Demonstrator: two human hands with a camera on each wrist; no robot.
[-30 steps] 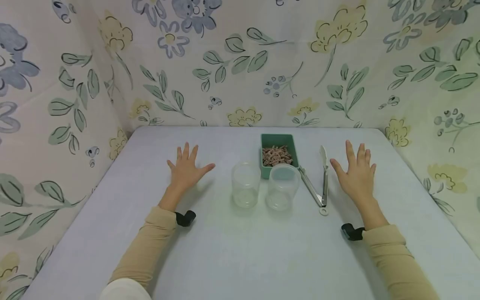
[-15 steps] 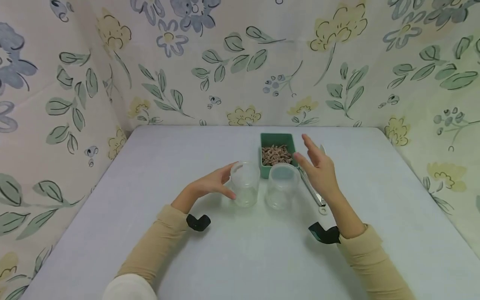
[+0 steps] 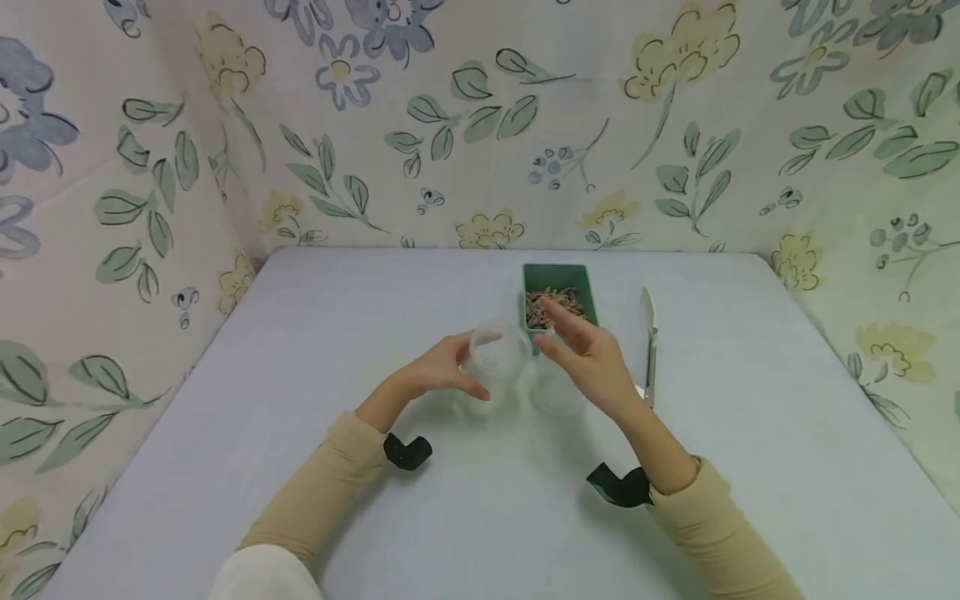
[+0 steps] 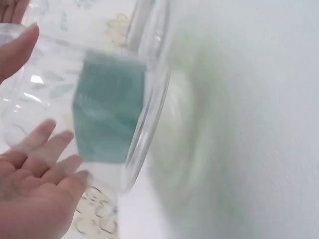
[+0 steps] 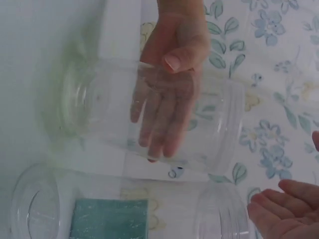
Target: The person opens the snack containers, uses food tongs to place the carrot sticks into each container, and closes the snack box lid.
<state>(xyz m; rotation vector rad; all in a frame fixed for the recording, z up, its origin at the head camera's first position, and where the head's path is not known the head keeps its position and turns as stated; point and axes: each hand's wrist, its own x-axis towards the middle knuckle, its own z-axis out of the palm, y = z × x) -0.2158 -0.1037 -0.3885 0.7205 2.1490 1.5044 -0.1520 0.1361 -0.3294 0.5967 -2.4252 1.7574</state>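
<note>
While the left hand (image 3: pixel 444 367) grasps a clear jar (image 3: pixel 501 360), the right hand (image 3: pixel 591 360), released, hovers near another jar (image 3: pixel 555 398), with a green box (image 3: pixel 557 277) at its twelve o'clock.

White table (image 3: pixel 420 500): green rectangular tub (image 3: pixel 558 276), silver metal tongs (image 3: pixel 651 358) to its right, apparently a clear cylindrical plastic jar (image 3: pixel 553 397) before it.
</note>
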